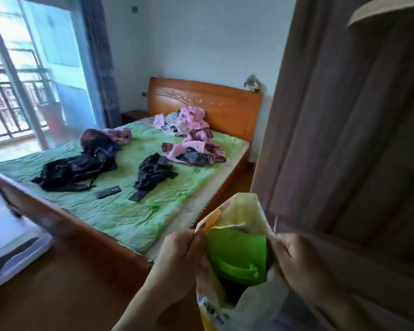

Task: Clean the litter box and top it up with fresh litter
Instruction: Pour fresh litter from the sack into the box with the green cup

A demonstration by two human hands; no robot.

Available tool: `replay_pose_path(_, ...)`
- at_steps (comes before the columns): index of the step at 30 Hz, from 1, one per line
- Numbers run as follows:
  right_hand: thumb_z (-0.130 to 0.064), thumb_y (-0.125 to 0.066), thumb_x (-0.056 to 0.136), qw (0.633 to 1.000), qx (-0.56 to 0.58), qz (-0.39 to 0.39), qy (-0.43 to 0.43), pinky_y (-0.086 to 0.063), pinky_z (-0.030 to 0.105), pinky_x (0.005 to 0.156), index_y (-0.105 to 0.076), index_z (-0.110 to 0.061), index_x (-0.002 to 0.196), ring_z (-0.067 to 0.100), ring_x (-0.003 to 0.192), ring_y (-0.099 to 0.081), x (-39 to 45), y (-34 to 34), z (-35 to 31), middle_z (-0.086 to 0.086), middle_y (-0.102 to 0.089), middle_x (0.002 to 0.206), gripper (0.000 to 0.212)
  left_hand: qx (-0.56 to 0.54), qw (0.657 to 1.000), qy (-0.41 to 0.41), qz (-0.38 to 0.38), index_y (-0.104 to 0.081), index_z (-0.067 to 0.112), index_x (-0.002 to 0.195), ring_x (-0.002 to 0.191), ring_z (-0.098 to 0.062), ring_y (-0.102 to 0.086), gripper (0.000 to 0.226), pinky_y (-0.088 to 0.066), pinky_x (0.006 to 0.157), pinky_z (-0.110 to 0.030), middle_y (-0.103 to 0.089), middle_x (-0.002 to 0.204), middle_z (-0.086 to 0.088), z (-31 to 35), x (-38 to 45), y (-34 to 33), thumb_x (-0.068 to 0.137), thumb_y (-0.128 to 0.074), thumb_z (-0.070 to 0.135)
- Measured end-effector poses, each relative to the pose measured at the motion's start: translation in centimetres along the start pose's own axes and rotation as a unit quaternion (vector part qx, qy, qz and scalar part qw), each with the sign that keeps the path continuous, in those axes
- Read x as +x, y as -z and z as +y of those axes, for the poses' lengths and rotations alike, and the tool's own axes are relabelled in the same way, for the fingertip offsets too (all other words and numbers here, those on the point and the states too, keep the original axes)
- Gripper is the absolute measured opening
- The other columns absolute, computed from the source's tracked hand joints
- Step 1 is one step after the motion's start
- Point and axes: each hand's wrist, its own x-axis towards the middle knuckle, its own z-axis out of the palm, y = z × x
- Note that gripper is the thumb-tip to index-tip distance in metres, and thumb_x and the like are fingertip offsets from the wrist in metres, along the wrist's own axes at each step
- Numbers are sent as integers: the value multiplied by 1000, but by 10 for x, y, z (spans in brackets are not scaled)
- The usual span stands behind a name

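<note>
Litter bag (237,295) at 5 o'clock, mouth pulled wide: left hand (179,256) pinches the near lip, right hand (294,259) grips the far lip, likely to reach the green scoop (237,256) inside. White litter box (12,256) sits at 8 o'clock beside the bed (120,206).

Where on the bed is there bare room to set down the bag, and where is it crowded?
The bed is bare at its near end, between the footboard and the phone. A narrower strip lies between the two black clothes piles. The headboard end is crowded with pink clothes.
</note>
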Motion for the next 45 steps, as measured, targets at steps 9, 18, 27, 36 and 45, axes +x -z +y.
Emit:
replay_pose_path(9, -29, -51, 98, 989, -20, -132, 67, -41, 31, 54, -59, -8, 64, 10, 53, -57, 10, -162, -121, 3, -62, 57, 40, 100, 992, 33, 74, -38, 10, 58, 45, -12, -40, 45, -31, 48, -33, -42, 50, 3, -105, -61, 166, 92, -43, 39)
replay_pose_path(18, -26, -50, 98, 955, 0, -257, 145, -38, 19, 48, -57, -23, 57, 1, 52, -57, 9, -322, -243, -19, -60, 54, 41, 332, 929, 127, 104, -58, 18, 85, 84, -25, -64, 50, -48, 77, -41, -67, 88, -1, -193, -115, 319, 99, -19, 47)
replay_pose_path(27, -22, -55, 95, 913, -5, -356, 198, -32, 26, 50, -50, -15, 57, 14, 54, -52, 61, -479, -314, -5, -53, 51, 39, 399, 872, 261, 106, -62, 18, 95, 98, -24, -64, 59, -47, 85, -36, -69, 99, 1, -280, -115, 419, 91, -14, 51)
replay_pose_path(36, -38, -37, 91, 853, -53, -442, 273, -38, 36, 57, -40, -20, 66, 27, 66, -60, 154, -640, -385, 2, -61, 69, 31, 346, 841, 373, 186, -35, 29, 58, 76, -22, -64, 46, -37, 62, -33, -52, 61, 8, -398, -67, 515, 79, -11, 62)
replay_pose_path(45, -31, -40, 99, 809, -106, -477, 326, -43, 37, 68, -56, -16, 77, 21, 73, -56, 231, -761, -458, -3, -50, 87, 32, 289, 814, 419, 280, -43, 23, 56, 59, -16, -55, 52, -36, 53, -33, -54, 57, 7, -483, -13, 605, 83, -24, 63)
